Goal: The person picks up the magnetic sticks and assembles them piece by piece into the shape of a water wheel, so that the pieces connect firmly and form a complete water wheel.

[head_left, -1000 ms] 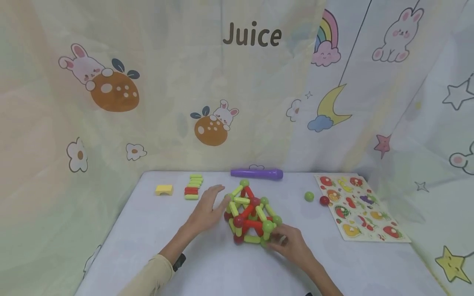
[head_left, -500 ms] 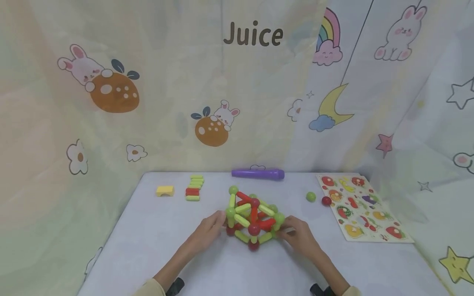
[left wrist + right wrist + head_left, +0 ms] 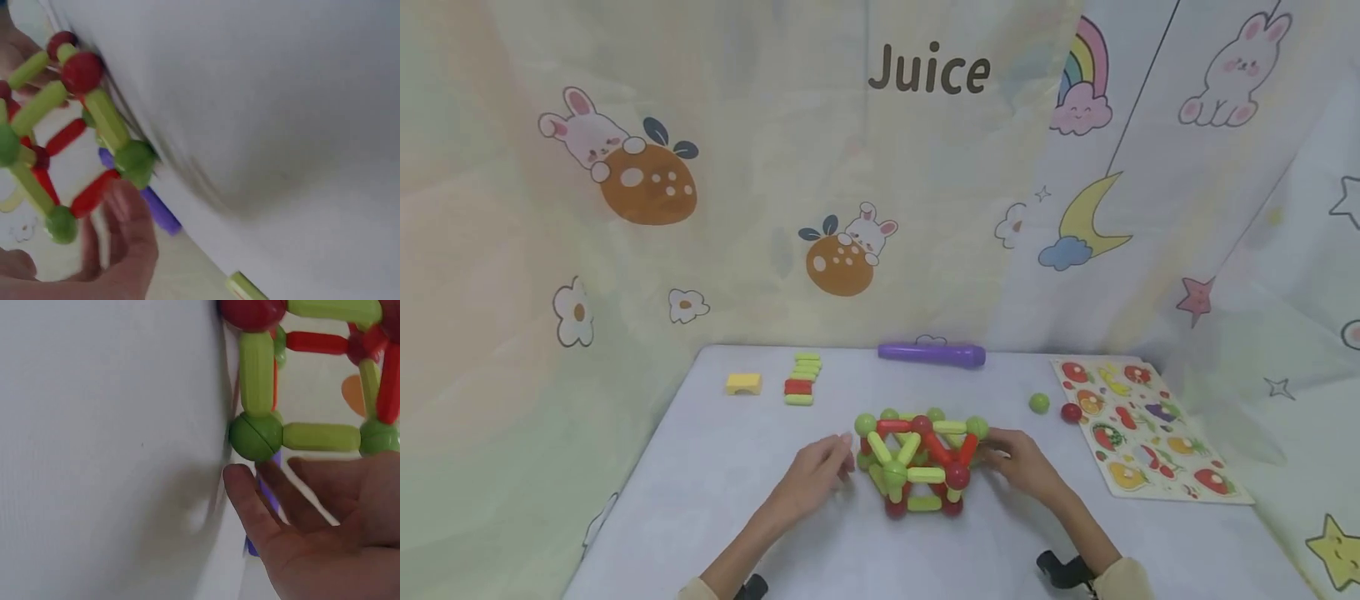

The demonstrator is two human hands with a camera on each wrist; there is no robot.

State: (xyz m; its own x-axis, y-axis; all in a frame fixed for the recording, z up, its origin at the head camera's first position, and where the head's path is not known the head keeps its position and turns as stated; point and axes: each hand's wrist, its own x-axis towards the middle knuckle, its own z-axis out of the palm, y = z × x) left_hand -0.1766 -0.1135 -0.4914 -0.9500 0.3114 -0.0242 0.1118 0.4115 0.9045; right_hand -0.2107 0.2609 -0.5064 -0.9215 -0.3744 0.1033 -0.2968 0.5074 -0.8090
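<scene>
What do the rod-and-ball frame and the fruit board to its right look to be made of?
The rod-and-ball frame looks like smooth moulded plastic: rounded rods and balls with a soft sheen and flat red and green colour. The fruit board looks like pale wood with painted pieces, though its flat matte face leaves that uncertain.

A white table (image 3: 700,500) carries a rod-and-ball frame (image 3: 919,460), a purple cylinder (image 3: 931,354), a yellow block (image 3: 743,383), stacked rods (image 3: 802,379), two loose balls (image 3: 1054,407) and a fruit puzzle board (image 3: 1142,429).
</scene>
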